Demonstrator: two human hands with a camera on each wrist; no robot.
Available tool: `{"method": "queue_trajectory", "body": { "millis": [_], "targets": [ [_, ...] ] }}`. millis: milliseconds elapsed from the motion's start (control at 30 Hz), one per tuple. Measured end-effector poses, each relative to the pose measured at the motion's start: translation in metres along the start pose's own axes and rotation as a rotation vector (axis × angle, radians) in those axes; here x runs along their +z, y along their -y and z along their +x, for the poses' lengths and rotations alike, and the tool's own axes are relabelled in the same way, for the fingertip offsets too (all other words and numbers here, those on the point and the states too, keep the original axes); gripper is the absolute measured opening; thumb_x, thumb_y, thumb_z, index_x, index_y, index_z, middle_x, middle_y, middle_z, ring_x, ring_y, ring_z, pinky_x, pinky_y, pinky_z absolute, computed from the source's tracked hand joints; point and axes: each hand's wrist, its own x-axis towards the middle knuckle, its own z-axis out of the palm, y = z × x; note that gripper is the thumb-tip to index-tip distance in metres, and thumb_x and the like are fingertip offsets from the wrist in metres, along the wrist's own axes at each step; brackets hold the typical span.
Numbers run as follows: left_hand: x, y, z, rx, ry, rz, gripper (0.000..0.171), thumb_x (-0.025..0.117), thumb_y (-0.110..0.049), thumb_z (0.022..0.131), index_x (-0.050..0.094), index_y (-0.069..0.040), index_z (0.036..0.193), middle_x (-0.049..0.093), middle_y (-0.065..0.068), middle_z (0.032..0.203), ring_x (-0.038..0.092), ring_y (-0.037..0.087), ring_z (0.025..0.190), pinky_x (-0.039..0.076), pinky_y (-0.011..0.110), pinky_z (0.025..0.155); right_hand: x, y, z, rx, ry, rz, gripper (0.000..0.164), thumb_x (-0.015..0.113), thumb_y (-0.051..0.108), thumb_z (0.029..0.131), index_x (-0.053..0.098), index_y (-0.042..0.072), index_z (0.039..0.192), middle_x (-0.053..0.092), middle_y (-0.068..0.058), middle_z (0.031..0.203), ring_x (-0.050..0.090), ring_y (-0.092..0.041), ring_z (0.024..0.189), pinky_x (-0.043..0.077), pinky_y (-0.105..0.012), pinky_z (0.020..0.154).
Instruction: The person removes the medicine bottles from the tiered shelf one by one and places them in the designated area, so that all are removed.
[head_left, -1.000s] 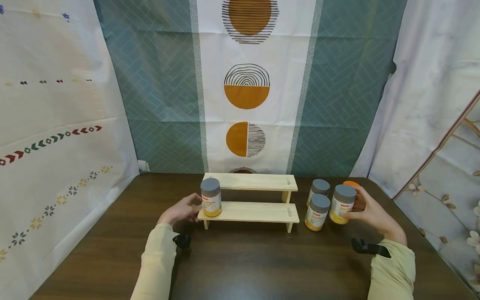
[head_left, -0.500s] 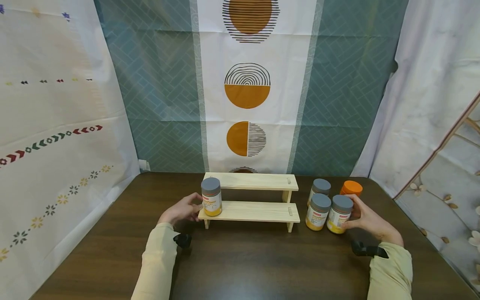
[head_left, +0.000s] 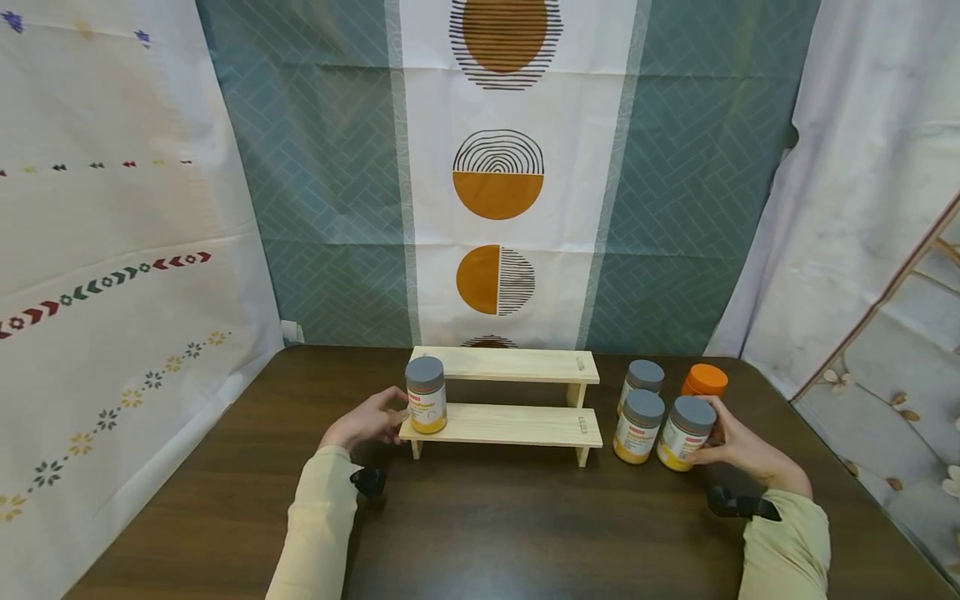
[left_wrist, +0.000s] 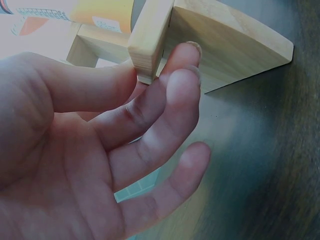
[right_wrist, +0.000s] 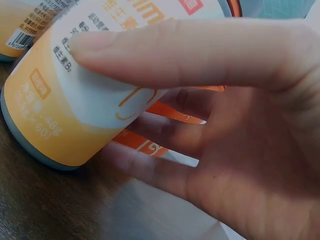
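Note:
My left hand (head_left: 366, 420) is at the left end of a two-step wooden shelf (head_left: 510, 423), its thumb and index finger pinching the end of the lower board while the other fingers curve loosely. On that board, beside the hand, stands a grey-lidded vitamin jar (head_left: 427, 402) with a white and yellow label. Over on the right, my right hand (head_left: 750, 452) grips a matching vitamin jar (head_left: 681, 439), thumb across the label (right_wrist: 75, 100) and fingers behind it. This jar leans slightly, its lid toward the right, with its base low over the table.
Two more grey-lidded jars, a front one (head_left: 636, 429) and a rear one (head_left: 643, 377), stand left of the held jar. Behind it is an orange-lidded jar (head_left: 705, 380). The dark wooden table (head_left: 547, 533) reaches back to a patterned curtain (head_left: 322, 167).
My right hand has brought its jar toward the front of the table, uncovering the orange-lidded jar behind; the jar now leans a little. The left hand and shelf hold still.

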Motion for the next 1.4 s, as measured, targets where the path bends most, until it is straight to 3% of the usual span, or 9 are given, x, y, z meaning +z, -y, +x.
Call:
{"method": "queue_trajectory", "body": {
  "millis": [233,300,467,633,800,1033,1100,1400],
  "targets": [
    [0.001,0.000,0.000,0.011,-0.002,0.005,0.033,0.050,-0.018,0.100,0.042,-0.001,0.128,0.067,0.008,0.083,0.061,0.018,0.069,0.052,0.038,0.072,0.000,0.016,-0.002,-0.065,-0.057,-0.049,0.080,0.066,-0.002,0.086,0.012,0.003,0.145,0.037,0.022,0.129,0.048,0.013,0.107,0.047,-0.017,0.081],
    [0.002,0.001,0.001,0.010,-0.005,0.008,0.033,0.050,-0.017,0.100,0.042,-0.001,0.128,0.067,0.008,0.083,0.062,0.019,0.069,0.052,0.037,0.071,-0.001,0.024,-0.003,-0.066,-0.086,-0.090,0.079,0.065,0.000,0.088,0.012,0.002,0.146,0.037,0.019,0.132,0.044,0.017,0.111,0.044,-0.014,0.083],
    [0.004,0.003,0.003,-0.010,-0.033,0.014,0.032,0.051,-0.015,0.098,0.043,-0.003,0.127,0.063,0.008,0.081,0.061,0.019,0.068,0.050,0.035,0.070,-0.003,0.042,0.001,-0.111,-0.144,-0.143,0.074,0.064,0.002,0.090,0.019,0.010,0.148,0.051,0.013,0.128,0.046,0.015,0.117,0.041,-0.009,0.087],
    [0.004,0.004,0.002,-0.001,-0.026,0.020,0.031,0.050,-0.015,0.099,0.043,-0.002,0.126,0.065,0.008,0.080,0.062,0.019,0.068,0.049,0.033,0.067,0.000,0.061,0.007,-0.113,-0.190,-0.165,0.069,0.062,0.005,0.093,0.023,0.018,0.148,0.050,0.022,0.124,0.052,0.012,0.114,0.043,-0.009,0.086],
    [0.003,0.004,0.000,0.009,-0.013,0.023,0.032,0.050,-0.016,0.099,0.042,-0.001,0.127,0.068,0.008,0.081,0.062,0.019,0.069,0.048,0.032,0.066,0.009,0.079,0.016,-0.093,-0.256,-0.210,0.065,0.064,0.012,0.093,0.029,0.018,0.147,0.051,0.022,0.122,0.051,0.012,0.111,0.043,-0.009,0.084],
    [0.002,0.004,0.000,0.005,-0.023,0.018,0.032,0.051,-0.017,0.099,0.043,-0.003,0.126,0.066,0.007,0.078,0.061,0.018,0.068,0.048,0.032,0.066,0.022,0.093,0.030,-0.108,-0.301,-0.241,0.054,0.063,0.019,0.094,0.038,0.014,0.142,0.054,-0.006,0.128,0.051,0.009,0.111,0.039,-0.008,0.091],
    [0.002,0.003,0.001,0.003,-0.024,0.021,0.031,0.050,-0.017,0.099,0.043,-0.003,0.126,0.066,0.006,0.077,0.061,0.018,0.068,0.048,0.033,0.067,0.026,0.096,0.033,-0.103,-0.303,-0.241,0.052,0.062,0.021,0.095,0.039,0.014,0.141,0.053,-0.009,0.129,0.050,0.009,0.112,0.040,-0.010,0.091],
    [0.002,0.004,0.002,-0.008,-0.036,0.018,0.030,0.050,-0.016,0.099,0.044,-0.004,0.126,0.064,0.007,0.076,0.063,0.021,0.069,0.049,0.033,0.068,0.044,0.107,0.049,-0.148,-0.321,-0.178,0.047,0.061,0.020,0.096,0.043,0.010,0.138,0.054,0.008,0.125,0.051,0.008,0.112,0.038,-0.008,0.095]
  ]
}}
